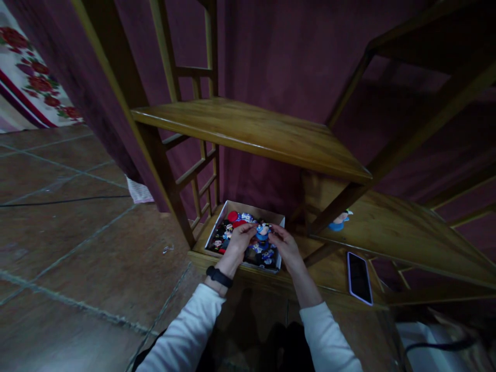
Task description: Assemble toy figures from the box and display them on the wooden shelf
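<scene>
Holding a blue figurine [263, 232] over an open box [267, 215]

It sits between the left hand [241, 241] — pinching its left side — and the right hand [285, 245], fingers closed in on its right. Below, the box holds small figures [218, 243] in red, black and blue. This box rests on a wooden shelf [329, 271]; farther right lies a phone [359, 278].

The shelf [240, 123] is smooth, glossy wood; the box [260, 211], matt cardboard; the toy [263, 232], smooth plastic; the curtain [271, 57], cloth.
</scene>
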`<action>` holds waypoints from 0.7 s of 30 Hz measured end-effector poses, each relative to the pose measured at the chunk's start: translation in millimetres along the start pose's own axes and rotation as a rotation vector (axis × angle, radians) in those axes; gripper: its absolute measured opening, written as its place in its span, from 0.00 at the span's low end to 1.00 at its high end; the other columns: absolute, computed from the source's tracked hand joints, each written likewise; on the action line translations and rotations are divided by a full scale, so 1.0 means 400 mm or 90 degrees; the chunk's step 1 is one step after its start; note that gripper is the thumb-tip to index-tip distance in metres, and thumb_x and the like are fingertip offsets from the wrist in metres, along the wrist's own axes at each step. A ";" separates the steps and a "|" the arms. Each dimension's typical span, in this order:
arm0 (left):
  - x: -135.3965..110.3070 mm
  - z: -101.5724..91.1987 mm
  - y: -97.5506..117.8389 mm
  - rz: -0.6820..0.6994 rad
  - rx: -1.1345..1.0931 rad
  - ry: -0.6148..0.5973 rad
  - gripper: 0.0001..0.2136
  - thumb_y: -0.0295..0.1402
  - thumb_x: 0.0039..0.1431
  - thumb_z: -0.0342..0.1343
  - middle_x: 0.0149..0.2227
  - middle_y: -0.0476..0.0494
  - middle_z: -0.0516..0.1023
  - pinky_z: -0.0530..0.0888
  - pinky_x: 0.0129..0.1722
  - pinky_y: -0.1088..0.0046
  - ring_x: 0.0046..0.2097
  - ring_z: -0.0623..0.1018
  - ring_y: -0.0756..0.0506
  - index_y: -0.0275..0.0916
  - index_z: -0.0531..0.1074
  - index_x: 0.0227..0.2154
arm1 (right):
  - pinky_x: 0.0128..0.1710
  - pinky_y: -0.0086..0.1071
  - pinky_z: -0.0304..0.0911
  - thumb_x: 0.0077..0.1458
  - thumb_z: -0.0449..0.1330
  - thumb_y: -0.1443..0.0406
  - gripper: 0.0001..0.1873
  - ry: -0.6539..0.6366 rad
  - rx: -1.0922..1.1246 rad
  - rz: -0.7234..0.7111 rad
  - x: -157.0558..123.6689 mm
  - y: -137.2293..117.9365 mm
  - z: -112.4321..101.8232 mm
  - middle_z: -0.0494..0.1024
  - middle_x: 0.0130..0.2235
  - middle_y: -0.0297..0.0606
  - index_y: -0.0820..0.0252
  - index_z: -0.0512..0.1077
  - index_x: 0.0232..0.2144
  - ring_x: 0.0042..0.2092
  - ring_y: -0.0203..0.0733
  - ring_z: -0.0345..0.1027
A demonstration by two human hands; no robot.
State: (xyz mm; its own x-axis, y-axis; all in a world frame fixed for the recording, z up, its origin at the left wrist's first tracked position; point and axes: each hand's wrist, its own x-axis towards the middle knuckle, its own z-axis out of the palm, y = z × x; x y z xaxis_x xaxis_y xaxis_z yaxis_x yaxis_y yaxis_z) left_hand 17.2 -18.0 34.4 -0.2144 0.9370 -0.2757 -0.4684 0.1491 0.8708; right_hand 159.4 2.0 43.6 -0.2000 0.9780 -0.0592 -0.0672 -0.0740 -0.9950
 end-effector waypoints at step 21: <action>-0.007 0.009 -0.020 0.234 0.367 -0.076 0.12 0.35 0.43 0.60 0.22 0.50 0.74 0.67 0.27 0.78 0.28 0.72 0.49 0.33 0.76 0.31 | 0.37 0.33 0.65 0.37 0.65 0.55 0.21 0.052 0.017 0.045 0.010 0.053 0.003 0.75 0.38 0.35 0.58 0.71 0.35 0.39 0.42 0.68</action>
State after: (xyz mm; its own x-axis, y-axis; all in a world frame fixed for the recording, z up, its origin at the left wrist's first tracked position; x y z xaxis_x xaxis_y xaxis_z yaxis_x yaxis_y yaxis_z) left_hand 24.7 -20.5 29.6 -0.1608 0.9823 0.0960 0.1541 -0.0711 0.9855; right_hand 155.9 4.0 22.5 -0.1255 0.9827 -0.1360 -0.0826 -0.1470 -0.9857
